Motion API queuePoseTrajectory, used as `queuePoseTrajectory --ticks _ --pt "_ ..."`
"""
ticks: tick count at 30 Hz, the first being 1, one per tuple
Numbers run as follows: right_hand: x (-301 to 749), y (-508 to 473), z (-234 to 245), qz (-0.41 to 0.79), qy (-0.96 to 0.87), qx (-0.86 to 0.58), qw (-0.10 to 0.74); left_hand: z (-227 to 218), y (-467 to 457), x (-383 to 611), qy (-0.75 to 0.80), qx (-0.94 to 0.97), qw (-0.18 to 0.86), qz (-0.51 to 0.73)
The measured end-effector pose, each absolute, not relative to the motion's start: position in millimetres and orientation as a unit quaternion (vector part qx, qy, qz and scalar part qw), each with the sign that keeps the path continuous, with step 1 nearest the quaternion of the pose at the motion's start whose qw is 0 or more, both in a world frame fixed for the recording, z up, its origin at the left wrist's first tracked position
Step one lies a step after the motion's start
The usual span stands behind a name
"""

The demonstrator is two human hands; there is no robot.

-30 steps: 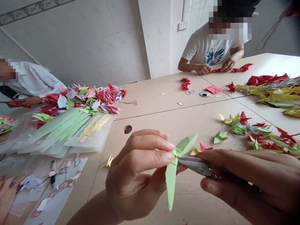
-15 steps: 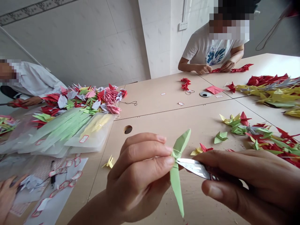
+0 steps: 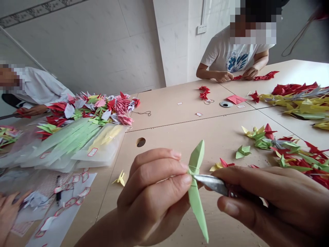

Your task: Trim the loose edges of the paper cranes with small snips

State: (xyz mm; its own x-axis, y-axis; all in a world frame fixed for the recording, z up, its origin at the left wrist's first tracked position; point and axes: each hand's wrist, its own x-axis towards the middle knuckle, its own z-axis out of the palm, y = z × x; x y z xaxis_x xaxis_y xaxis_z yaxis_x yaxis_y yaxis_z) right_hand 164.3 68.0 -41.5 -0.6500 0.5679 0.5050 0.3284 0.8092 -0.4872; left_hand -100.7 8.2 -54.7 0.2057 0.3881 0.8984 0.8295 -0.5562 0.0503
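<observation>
Between the thumb and fingers of my left hand point(image 3: 156, 192) is a folded light-green paper crane point(image 3: 197, 200), one long point upward and the other downward. My right hand point(image 3: 272, 202) grips a pair of small scissors point(image 3: 213, 183), and the metal blades touch the crane's middle beside my left fingertips. Whether the blades are closed on the paper I cannot make out. The scissors' handles are mostly hidden in my right palm. A yellow and red folded piece point(image 3: 221, 164) lies on the table just behind the scissors.
Loose folded cranes point(image 3: 290, 147) spread at the right, with yellow and red strings of them point(image 3: 303, 99) beyond. Plastic bags of folded paper point(image 3: 74, 144) and a colourful pile point(image 3: 89, 106) lie left. One co-worker point(image 3: 236, 51) sits opposite, another point(image 3: 43, 82) at far left. The table has a round hole point(image 3: 140, 142).
The crane has turned slightly in my left fingers, its lower point swinging right and its upper point left. The scissors have tilted and my right hand has shifted a little left.
</observation>
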Motion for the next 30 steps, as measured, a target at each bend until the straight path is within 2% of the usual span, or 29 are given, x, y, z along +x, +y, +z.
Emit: queuePoseTrajectory --ticks 11,18,26,30 --pt "164 69 -46 0.183 -0.887 -0.244 0.348 -50 9 -97 -0.418 -0.734 0.231 -0.484" --pt "168 62 -58 0.176 -0.851 -0.287 0.403 -52 11 -99 -0.41 -0.739 0.234 -0.48" --pt "170 64 -59 0.172 -0.858 -0.274 0.398 -51 12 -98 -0.416 -0.741 0.23 -0.475" --pt "169 68 -55 0.161 -0.884 -0.242 0.365 -51 15 -98 -0.413 -0.744 0.207 -0.483"
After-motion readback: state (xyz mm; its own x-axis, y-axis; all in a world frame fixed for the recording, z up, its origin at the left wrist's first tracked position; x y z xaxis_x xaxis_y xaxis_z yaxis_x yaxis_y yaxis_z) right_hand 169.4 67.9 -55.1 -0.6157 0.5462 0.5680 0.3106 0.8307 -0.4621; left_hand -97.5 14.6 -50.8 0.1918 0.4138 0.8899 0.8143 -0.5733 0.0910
